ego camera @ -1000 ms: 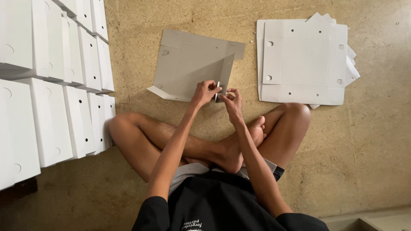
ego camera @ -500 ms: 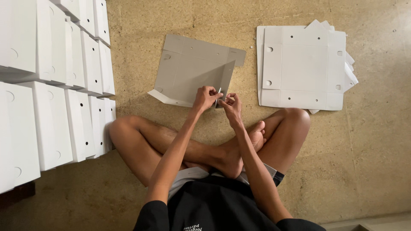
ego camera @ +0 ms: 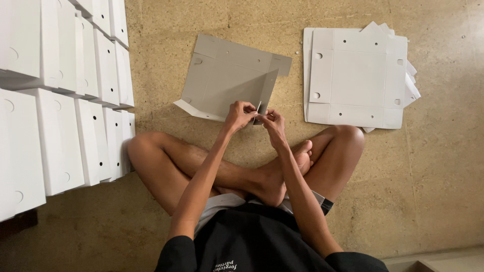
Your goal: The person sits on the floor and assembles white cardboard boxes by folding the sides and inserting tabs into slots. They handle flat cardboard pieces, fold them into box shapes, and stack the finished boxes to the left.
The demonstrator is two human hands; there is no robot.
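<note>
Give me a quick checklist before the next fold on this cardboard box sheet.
1. Left hand pinches the raised flap: ok.
2. Right hand pinches the same flap: ok.
3. Grey box sheet lies flat on the floor, apart from other things: ok.
4. Stack of flat sheets within reach on the right: ok.
5. Folded white boxes clear of the sheet: ok.
6. Flap tab seated: cannot tell.
</note>
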